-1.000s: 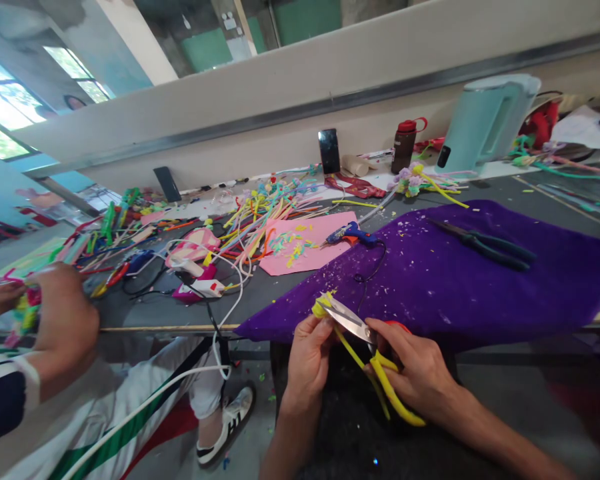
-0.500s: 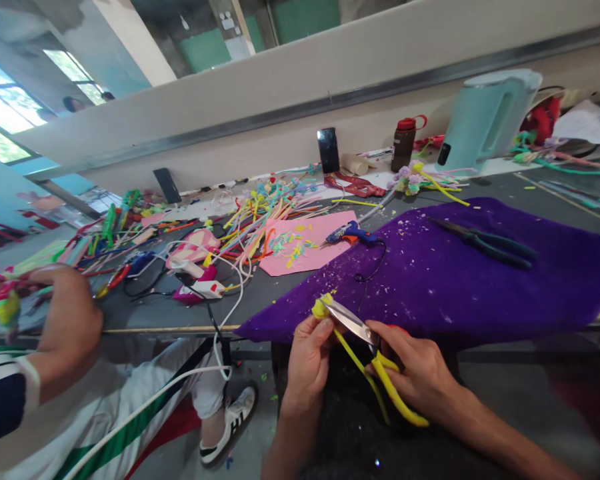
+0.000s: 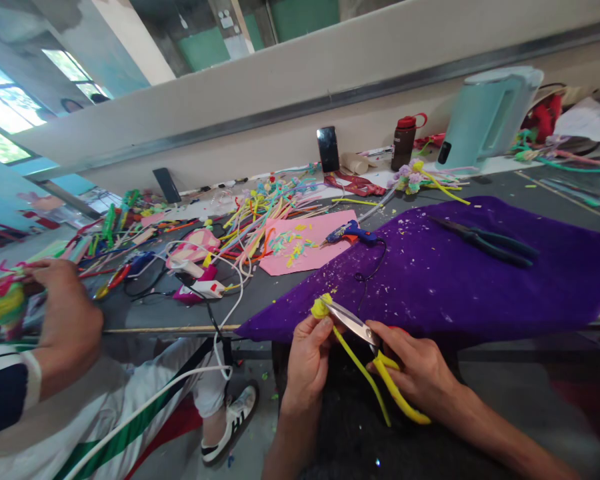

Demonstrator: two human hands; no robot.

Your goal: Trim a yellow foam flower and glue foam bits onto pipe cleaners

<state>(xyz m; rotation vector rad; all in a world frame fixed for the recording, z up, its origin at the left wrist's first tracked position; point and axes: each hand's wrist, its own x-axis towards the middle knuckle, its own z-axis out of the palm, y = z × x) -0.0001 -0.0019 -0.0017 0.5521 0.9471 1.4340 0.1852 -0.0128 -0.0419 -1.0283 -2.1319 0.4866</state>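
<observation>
At the far left side of the near edge, another person's hand (image 3: 63, 283) is near a yellow, green and pink fuzzy piece (image 3: 5, 305). To the right, on the grey table (image 3: 150, 313), lie many coloured fuzzy stems (image 3: 255, 223), and a white and magenta power strip (image 3: 203, 291) is nearer. Next comes a pink sheet (image 3: 285, 265) with small cut bits on it.

In the near middle, the left hand (image 3: 307, 363) has its thumb and fingers clamped on a small yellow fuzzy head (image 3: 321, 306), which is over the near edge of the purple cloth (image 3: 480, 300). A thin yellow stem (image 3: 363, 372) goes from it down to the right. Farther, a blue glue gun (image 3: 353, 232) lies partly on the pink sheet.

Just to the right, the right hand (image 3: 415, 367) has its fingers closed around the yellow-handled scissors (image 3: 353, 324). The blade tips are at the yellow fuzzy head; whether they cut into it, I cannot tell. Farther right, dark pliers (image 3: 485, 241) lie on the purple cloth, and a pale blue kettle (image 3: 490, 123) stands at the far side.
</observation>
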